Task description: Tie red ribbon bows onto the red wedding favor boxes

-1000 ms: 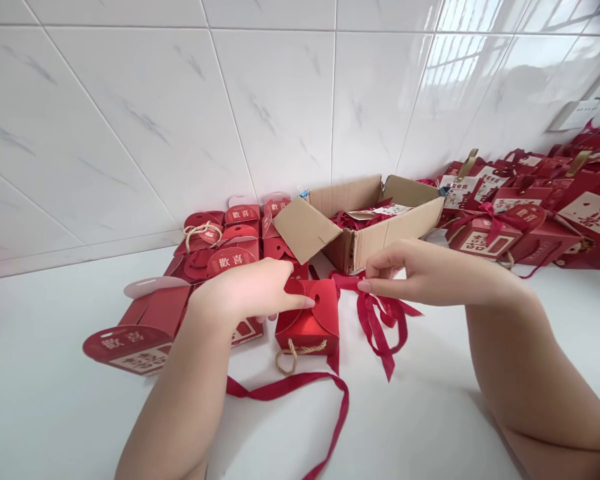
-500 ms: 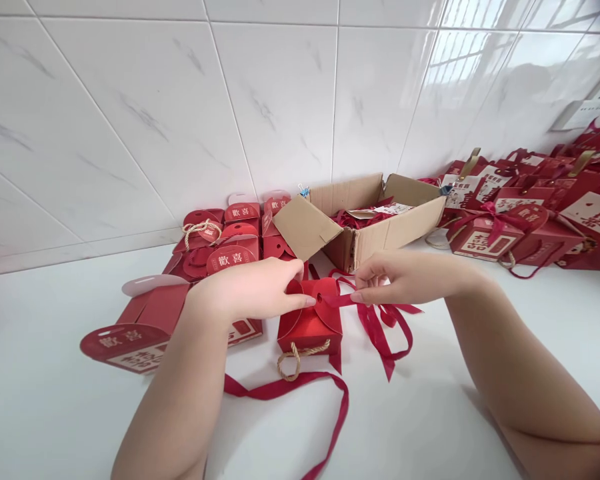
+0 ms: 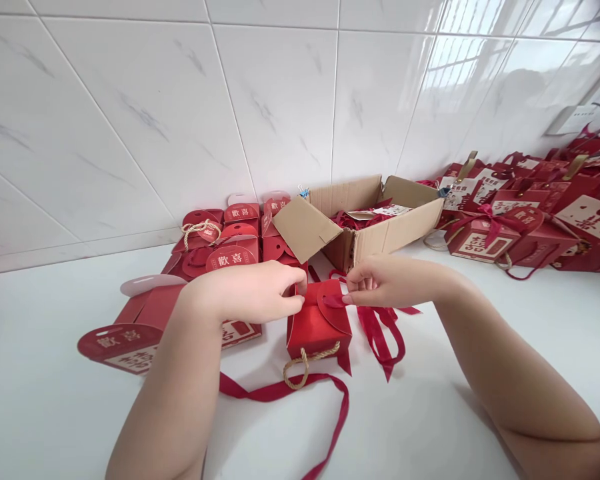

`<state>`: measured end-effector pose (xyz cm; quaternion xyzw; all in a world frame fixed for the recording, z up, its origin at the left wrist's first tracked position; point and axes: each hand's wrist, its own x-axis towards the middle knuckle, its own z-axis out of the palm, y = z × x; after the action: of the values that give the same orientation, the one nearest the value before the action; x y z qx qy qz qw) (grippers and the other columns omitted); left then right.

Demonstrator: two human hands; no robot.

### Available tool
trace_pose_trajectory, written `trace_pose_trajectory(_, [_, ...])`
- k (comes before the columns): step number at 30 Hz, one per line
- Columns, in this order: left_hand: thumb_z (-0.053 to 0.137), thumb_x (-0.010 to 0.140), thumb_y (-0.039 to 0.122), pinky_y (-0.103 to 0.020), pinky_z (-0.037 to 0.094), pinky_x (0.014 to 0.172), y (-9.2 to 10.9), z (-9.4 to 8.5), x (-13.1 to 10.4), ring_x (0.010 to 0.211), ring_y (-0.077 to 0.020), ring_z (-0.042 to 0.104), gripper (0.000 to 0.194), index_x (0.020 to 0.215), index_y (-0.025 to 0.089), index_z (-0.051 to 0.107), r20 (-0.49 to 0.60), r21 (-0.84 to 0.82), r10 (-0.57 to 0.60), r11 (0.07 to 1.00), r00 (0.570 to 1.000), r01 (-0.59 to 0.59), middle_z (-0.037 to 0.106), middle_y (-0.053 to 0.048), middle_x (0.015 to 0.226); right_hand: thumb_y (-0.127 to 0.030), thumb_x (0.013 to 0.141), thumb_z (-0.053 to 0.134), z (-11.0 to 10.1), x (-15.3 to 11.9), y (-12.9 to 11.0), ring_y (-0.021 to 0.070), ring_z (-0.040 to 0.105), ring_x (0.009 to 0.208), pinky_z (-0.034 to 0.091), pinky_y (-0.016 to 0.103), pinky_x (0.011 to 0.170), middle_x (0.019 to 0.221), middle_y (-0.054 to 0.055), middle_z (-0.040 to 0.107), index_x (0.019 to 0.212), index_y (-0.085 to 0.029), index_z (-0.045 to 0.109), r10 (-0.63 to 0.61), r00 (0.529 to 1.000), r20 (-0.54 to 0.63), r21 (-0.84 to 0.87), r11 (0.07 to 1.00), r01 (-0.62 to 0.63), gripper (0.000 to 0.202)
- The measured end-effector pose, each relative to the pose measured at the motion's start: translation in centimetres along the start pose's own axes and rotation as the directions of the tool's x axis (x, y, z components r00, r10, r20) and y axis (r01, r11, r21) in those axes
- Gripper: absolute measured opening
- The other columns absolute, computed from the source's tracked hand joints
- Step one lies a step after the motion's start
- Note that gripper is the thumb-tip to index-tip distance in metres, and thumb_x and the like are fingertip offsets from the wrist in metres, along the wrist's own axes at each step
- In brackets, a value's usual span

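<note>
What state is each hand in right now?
Left hand: partly curled at the red box; grip can't be told.
Right hand: closed, pinching the ribbon.

Held left hand at the upper left of a red box, thumb and fingers curled by the overlapping flaps. Pinched a dark red ribbon at the flap hole with right hand. Noted tan rope handle on the box's near side; long loose ribbon trailing across white counter; ribbon loops just right of the box. Saw open cardboard box behind, lettered red boxes crowded left, red gift bags massed far right near tiled wall.
</note>
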<state>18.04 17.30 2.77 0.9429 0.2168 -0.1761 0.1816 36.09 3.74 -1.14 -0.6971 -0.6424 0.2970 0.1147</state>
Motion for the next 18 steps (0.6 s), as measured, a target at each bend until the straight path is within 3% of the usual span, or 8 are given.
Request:
trace_pose_trajectory(7, [0.044, 0.078, 0.033, -0.028, 0.034, 0.049, 0.2, 0.0, 0.0, 0.057, -0.0162, 0.054, 0.018, 0.08, 0.027, 0.061, 0.018, -0.016, 0.037, 0.999, 0.999, -0.037, 0.065, 0.002, 0.075, -0.044, 0.086, 0.049, 0.4, 0.2, 0.0, 0.0095, 0.039, 0.048, 0.029, 0.025, 0.047, 0.055, -0.001, 0.049, 0.061, -0.019, 0.046, 0.039, 0.996, -0.086, -0.081, 0.996, -0.045, 0.036])
trace_pose_trajectory(12, [0.042, 0.079, 0.031, -0.029, 0.036, 0.049, 0.6, 0.7, 0.7, 0.06, -0.0166, 0.055, 0.021, 0.076, 0.026, 0.063, -0.01, 0.04, 0.032, 0.999, 0.999, -0.031, 0.062, -0.002, 0.086, -0.052, 0.087, 0.045, 0.4, 0.2, -0.3, 0.01, 0.044, 0.047, 0.027, 0.026, 0.042, 0.064, 0.002, 0.058, 0.065, -0.018, 0.051, 0.04, 0.998, -0.039, -0.078, 0.996, -0.043, 0.04])
trace_pose_trajectory(18, [0.042, 0.081, 0.035, -0.032, 0.039, 0.054, 1.0, 1.5, 1.3, 0.066, -0.0185, 0.054, 0.026, 0.071, 0.023, 0.062, -0.07, 0.108, 0.086, 0.991, 0.994, -0.078, 0.051, -0.006, 0.091, -0.047, 0.088, 0.047, 0.4, 0.0, -0.8, 0.009, 0.044, 0.045, 0.029, 0.025, 0.041, 0.061, 0.001, 0.058, 0.064, -0.018, 0.049, 0.043, 0.999, -0.031, -0.045, 0.998, -0.045, 0.037])
